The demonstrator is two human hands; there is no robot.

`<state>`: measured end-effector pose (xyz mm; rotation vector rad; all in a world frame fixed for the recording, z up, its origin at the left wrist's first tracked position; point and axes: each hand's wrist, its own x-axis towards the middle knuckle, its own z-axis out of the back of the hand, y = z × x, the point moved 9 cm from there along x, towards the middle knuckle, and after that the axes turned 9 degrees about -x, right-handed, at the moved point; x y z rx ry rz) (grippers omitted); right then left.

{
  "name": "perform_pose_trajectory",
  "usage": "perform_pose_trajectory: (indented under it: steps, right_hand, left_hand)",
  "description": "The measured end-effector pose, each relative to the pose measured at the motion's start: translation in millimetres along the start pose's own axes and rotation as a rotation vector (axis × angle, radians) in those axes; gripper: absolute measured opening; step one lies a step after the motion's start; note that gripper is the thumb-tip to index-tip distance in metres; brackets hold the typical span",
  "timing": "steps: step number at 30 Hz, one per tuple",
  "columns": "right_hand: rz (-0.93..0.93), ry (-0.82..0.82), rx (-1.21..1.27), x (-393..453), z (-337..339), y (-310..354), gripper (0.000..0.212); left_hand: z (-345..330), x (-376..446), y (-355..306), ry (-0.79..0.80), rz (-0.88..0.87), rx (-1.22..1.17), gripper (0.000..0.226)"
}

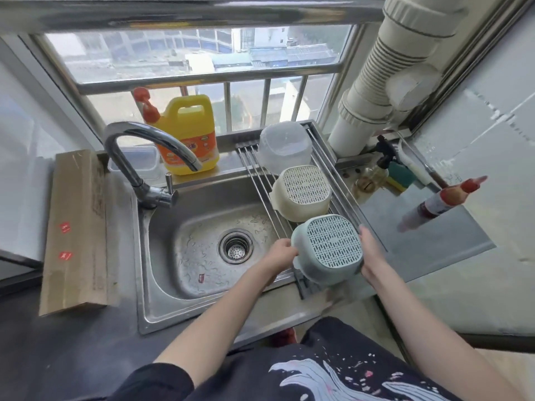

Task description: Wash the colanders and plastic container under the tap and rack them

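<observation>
Holding the pale green colander [328,248] upside down between both hands, the person has it at the near end of the metal rod rack [262,180] over the sink's [173,227] right side. The left hand [279,254] curls its fingers on the colander's left wall; the right hand [372,253] cups its right wall. Just behind it the cream colander [301,192] lies inverted on the rack, and beyond that sits the clear plastic container [285,143], also inverted. The tap [144,157] arches over the basin, no water visible, beside a yellow detergent jug [189,134].
</observation>
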<state>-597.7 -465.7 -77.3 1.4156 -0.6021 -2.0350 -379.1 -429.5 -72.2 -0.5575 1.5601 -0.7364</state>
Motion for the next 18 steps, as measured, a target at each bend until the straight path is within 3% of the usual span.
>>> perform_pose_trajectory:
  steps: [5, 10, 15, 18]
  right_hand:
    - [0.208, -0.056, -0.235, 7, 4, 12, 0.04]
    - [0.433, -0.299, -0.744, -3, 5, 30, 0.045]
    - [0.496, -0.29, -0.744, -4, 2, 35, 0.046]
    - [0.542, -0.31, -0.533, -10, 18, 61, 0.04]
  left_hand:
    - [-24, 5, 0, -0.077, 0.038, 0.107, 0.058]
    - [-29, 2, 1, -0.201, 0.11, 0.487, 0.063]
    - [-29, -2, -4, -0.274, 0.034, 0.576, 0.055]
    - [-7, -7, -19, -0.348, -0.02, 0.564, 0.05]
